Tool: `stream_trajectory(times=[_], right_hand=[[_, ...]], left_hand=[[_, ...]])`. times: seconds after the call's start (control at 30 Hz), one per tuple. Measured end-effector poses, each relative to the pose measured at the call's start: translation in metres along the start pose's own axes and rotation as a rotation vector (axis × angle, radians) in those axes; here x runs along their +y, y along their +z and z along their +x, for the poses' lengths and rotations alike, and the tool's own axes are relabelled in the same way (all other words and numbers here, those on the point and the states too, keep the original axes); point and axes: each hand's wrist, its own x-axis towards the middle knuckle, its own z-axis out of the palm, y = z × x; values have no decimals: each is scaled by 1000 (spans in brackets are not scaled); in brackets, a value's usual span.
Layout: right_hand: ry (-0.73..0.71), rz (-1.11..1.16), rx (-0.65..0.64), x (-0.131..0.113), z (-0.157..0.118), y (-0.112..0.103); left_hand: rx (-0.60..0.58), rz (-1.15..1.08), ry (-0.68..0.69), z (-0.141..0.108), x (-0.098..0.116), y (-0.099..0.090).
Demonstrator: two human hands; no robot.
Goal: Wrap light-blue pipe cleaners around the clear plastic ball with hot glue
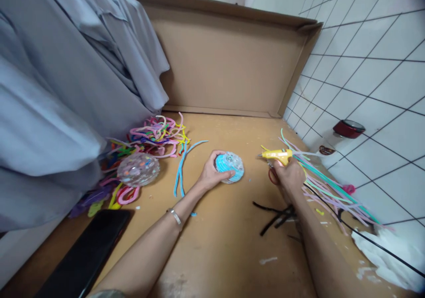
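Note:
My left hand (212,172) grips a small round clear container (237,163) partly covered with rows of blue pipe cleaner (223,161). Its thumb presses across the front of the blue rows. To the right, my right hand (292,176) is wrapped round a yellow hot glue gun (279,156), whose nozzle points left toward the container, some distance away. A pale glue stick sticks out of its back. Scissors with a reddish handle (273,176) lie just under the glue gun, partly hidden. Left of my left hand rest loose blue pipe cleaners (181,169).
A heap of coloured pipe cleaners (159,134) and a clear dimpled bowl (138,169) are at left, near a black phone (89,249). Black pieces (274,218), pastel pipe cleaners (335,187), a red-lidded jar (345,134) and white tissue (388,253) are at right. Cardboard (226,59) stands behind.

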Motion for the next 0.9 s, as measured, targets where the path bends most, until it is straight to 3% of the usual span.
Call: stream_trajectory(times=[0.43,0.9], right_hand=[[-433,426,317,-29,-29,-15],[-484,396,322,-34,-39,-15]], left_hand=[[-81,-70,-39,-2,7,2],[-114,-43,-22,-2,8,3]])
